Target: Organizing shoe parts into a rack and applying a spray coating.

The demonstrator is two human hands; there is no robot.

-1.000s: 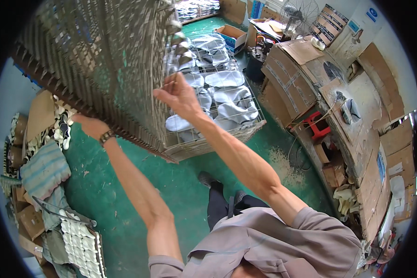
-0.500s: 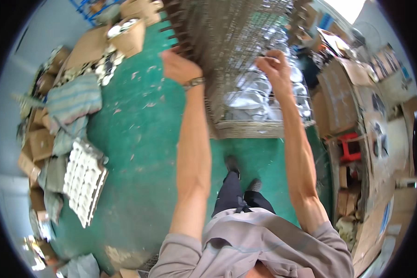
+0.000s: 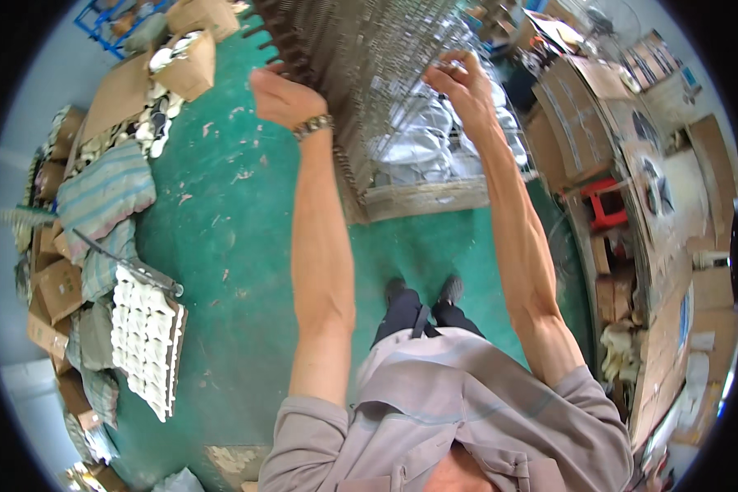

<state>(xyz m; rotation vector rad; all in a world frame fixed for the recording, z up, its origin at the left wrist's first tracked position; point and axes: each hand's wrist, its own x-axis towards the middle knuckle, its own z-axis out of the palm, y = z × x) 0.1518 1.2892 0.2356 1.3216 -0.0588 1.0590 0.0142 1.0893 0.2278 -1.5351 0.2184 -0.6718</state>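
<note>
Both my arms reach up and forward to a large brown wire-mesh rack [image 3: 361, 57] held tilted in front of me. My left hand [image 3: 280, 97], with a beaded bracelet at the wrist, grips the rack's left edge. My right hand [image 3: 459, 82] is closed on the mesh further right. Through the mesh I see silver foil-like bags [image 3: 435, 139] piled in a crate with a wooden rim [image 3: 426, 197]. My feet stand on the green floor [image 3: 238, 230] just before that crate.
Cardboard boxes [image 3: 189, 57] and striped sacks [image 3: 107, 189] line the left side. A white moulded tray [image 3: 143, 336] lies on the floor at left. Flattened cardboard sheets [image 3: 599, 131], a red stool [image 3: 607, 205] and more boxes stand at right.
My view has swung so the rack now sits straight ahead over the crate. Both hands have kept their hold on it, and my arms are more outstretched.
</note>
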